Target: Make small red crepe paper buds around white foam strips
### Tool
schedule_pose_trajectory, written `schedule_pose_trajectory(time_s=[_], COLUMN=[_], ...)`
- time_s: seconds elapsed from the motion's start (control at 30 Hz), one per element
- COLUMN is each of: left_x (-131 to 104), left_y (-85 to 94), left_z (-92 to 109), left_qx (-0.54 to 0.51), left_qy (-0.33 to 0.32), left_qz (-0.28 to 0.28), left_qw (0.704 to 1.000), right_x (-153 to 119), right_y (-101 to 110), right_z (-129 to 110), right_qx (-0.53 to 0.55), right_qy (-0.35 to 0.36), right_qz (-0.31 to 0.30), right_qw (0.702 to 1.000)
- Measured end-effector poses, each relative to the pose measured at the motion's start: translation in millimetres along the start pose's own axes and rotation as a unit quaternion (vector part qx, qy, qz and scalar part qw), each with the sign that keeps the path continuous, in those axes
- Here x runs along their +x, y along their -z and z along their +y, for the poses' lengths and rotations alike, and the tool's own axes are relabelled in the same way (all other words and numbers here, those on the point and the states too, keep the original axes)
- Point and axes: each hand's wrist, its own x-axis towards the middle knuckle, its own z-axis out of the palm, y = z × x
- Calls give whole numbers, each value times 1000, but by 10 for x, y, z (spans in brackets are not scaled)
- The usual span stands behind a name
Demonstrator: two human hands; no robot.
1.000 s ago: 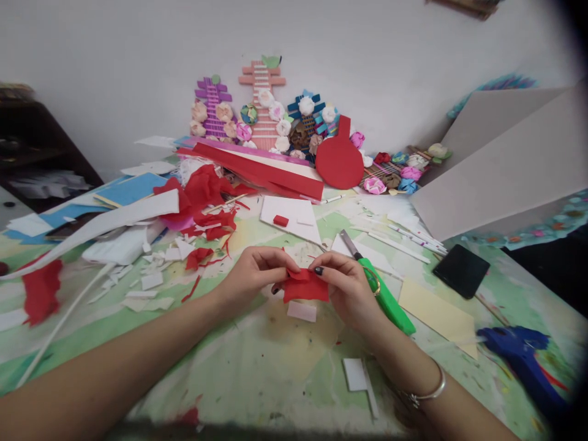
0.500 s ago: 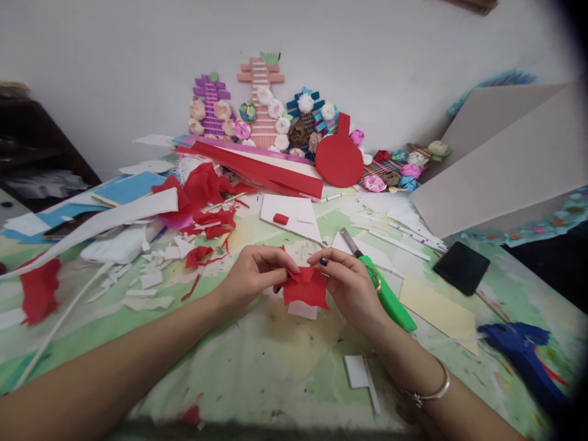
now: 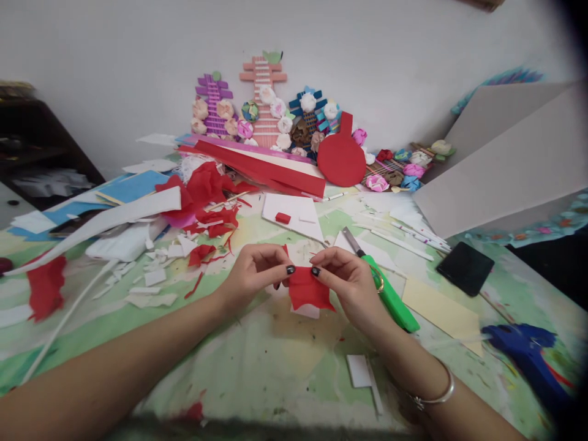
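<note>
A small sheet of red crepe paper [image 3: 310,291] is stretched between my two hands over the middle of the table. My left hand [image 3: 260,272] pinches its upper left edge between thumb and fingers. At the upper right edge my right hand [image 3: 346,278] pinches it the same way. A white piece [image 3: 305,312] peeks out under the paper's lower edge. Just right of my right hand lies a green lighter [image 3: 390,295] with a long metal nozzle. Beyond the hands, a small red block [image 3: 283,217] rests on a white board [image 3: 296,207].
A blue glue gun [image 3: 528,349] and a black square [image 3: 465,268] lie at the right. Red paper scraps [image 3: 206,190] and white offcuts crowd the left. Behind stand a red guitar-like shape [image 3: 342,159] and flower-decorated crafts [image 3: 264,110]. A grey board [image 3: 509,147] leans at the right.
The red paper's folded upper part now lies flatter, and both thumbs press on its top edge. The whole view has shifted slightly.
</note>
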Motion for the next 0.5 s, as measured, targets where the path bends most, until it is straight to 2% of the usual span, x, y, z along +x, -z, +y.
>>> schedule_pose_trajectory(time_s=[0.13,0.33,0.5], left_x=[30,43,38], left_y=[-68,-64,-59], left_z=[14,-10,-7], left_qx=[-14,-10,8], left_qy=[30,65,70], left_qz=[42,40,31], left_qw=[999,997,997], right_x=[-10,-8,-5], right_y=[-9,1,-4], right_z=[-7,-13,-37], right_qx=[-24,-61,-95], right_qy=[22,46,10], right_qz=[5,23,5], right_qw=[999,997,995])
